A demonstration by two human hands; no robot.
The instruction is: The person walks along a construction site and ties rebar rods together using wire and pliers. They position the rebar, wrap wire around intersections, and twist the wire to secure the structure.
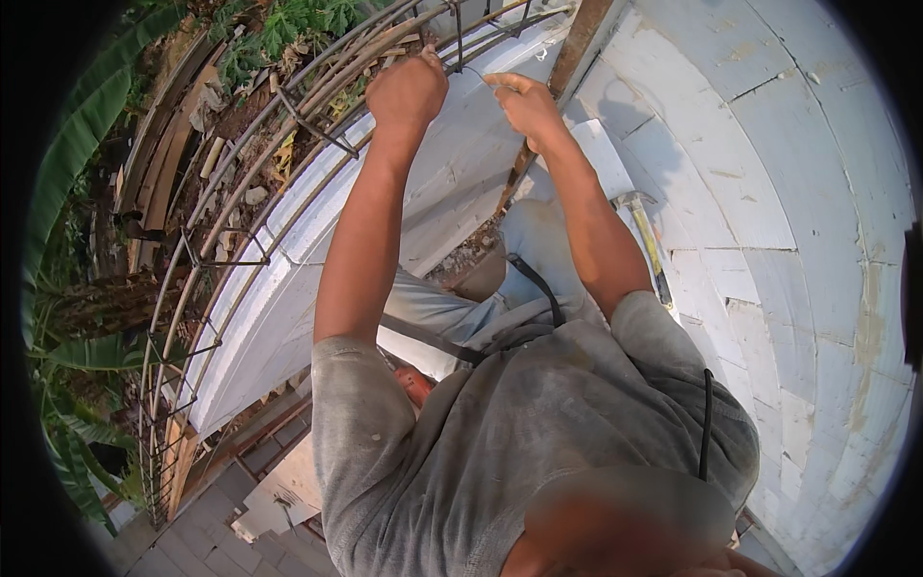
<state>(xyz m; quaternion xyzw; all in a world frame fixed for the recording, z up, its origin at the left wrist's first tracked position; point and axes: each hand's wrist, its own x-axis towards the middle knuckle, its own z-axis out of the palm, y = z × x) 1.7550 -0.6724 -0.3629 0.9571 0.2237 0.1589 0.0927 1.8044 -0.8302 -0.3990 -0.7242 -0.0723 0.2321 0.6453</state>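
Note:
My left hand [409, 91] is closed in a fist against the steel bar cage [317, 123] at the top. What it grips is hidden by the fingers. Just to its right, my right hand [527, 108] pinches a thin dark wire [472, 70], index finger pointing toward the left hand. The wire curves across the short gap between the hands, beside the bars. Long bars joined by bent stirrups run along the outer side of a white block wall [279, 298].
A brown upright post [580, 43] stands beside my right hand. Near my right forearm lies a hammer [649, 236] with a yellow handle. Pale blockwork [750, 202] fills the right side. Beyond the bars are planks [171, 154] and a large green leaf [82, 144].

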